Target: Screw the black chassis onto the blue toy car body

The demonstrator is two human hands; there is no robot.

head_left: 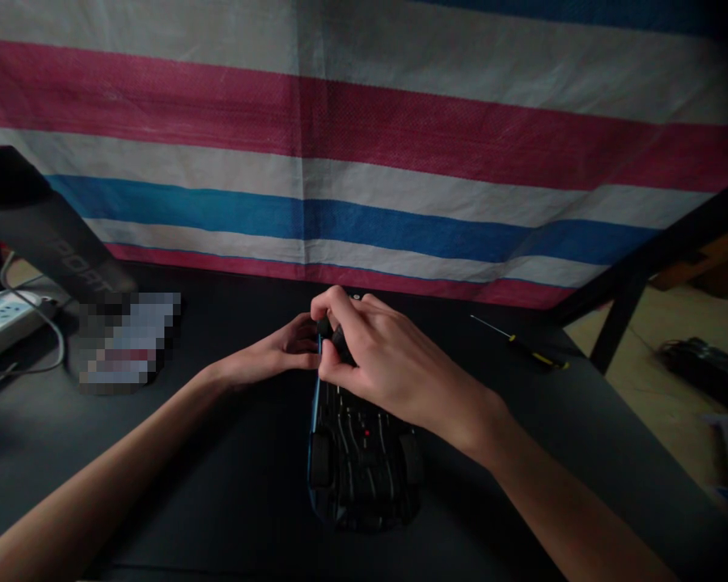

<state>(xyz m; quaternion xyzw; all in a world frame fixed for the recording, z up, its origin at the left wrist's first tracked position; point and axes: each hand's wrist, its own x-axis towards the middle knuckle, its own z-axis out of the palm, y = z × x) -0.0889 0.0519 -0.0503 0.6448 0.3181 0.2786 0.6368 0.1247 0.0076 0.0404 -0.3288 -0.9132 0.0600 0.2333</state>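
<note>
A toy car [364,461] lies upside down on the dark table, its black underside and wheels facing up and a blue edge showing along its left side. My right hand [370,347] is over the car's far end, its thumb and fingers closed round a small black part there that I cannot make out clearly. From the left, my left hand [291,347] reaches to the same end, thumb and fingers wrapped against the car's side. Both hands hide most of the far end.
A screwdriver [522,343] with a black and yellow handle lies right on the table [230,485]. At the left are a power strip [6,319], a cable and a grey object with lettering [66,234]. A striped sheet [364,145] hangs behind.
</note>
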